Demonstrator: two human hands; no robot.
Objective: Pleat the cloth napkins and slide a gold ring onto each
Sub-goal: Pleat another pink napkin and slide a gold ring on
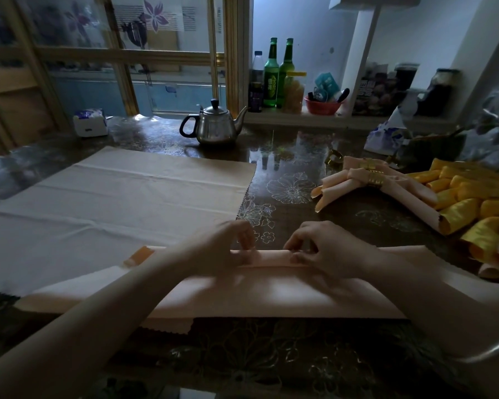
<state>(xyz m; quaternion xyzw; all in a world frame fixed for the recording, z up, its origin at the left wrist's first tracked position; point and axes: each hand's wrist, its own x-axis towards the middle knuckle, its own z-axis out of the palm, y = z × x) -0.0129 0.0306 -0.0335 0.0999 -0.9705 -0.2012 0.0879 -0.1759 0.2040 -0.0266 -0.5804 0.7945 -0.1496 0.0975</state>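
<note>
Pleating step, early. Pink napkin (pixel 257 295) flat across near edge of counter (pixel 300 156). Left grip (pixel 232 247) and right grip (pixel 323 250) both pinching its top fold, near each other at mid-width. Next, likely: another even fold, crease kept straight. Spare gold ring (pixel 333 159) well apart, beside finished napkin (pixel 346 180).

One left hand (pixel 234 249) and one right hand (pixel 326 251) at six o'clock, with one pink napkin (pixel 271 298). One pale cloth (pixel 121 197) at ten o'clock. One kettle (pixel 213 126) at twelve. At one o'clock, two green bottles (pixel 271 76), one clear bottle (pixel 257 64) and one red bowl (pixel 321 106). At three o'clock, three gold rings (pixel 375 178); the yellow rolls (pixel 467 191) overlap too much to count.
</note>
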